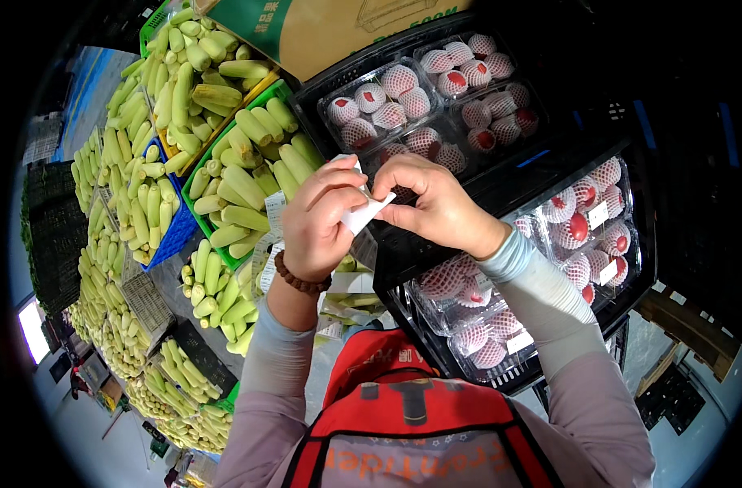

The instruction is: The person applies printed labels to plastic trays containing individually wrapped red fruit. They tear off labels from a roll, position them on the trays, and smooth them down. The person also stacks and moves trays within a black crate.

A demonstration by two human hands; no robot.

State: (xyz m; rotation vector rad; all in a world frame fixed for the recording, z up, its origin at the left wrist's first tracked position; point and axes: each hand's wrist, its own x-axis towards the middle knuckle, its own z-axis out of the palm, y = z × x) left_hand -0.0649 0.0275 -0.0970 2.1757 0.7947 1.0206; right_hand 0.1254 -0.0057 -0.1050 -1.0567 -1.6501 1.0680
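My left hand [318, 220], with a brown bead bracelet at its wrist, grips a small white paper label [364, 215]. My right hand [440, 207] pinches the same paper between thumb and forefinger, so both hands meet on it. Beside my left wrist hangs a strip of white printed labels [267, 252]; how it joins the held paper is hidden. Just beyond my hands are clear plastic boxes [379, 106] of red fruit in foam nets, set in a black crate [314, 102].
Nearer on the right, a second black crate [643, 236] holds more boxed fruit [578, 224], some with white labels. Pale green, elongated vegetables [241, 187] fill green, yellow and blue crates on the left. A cardboard box [330, 32] lies at the far side.
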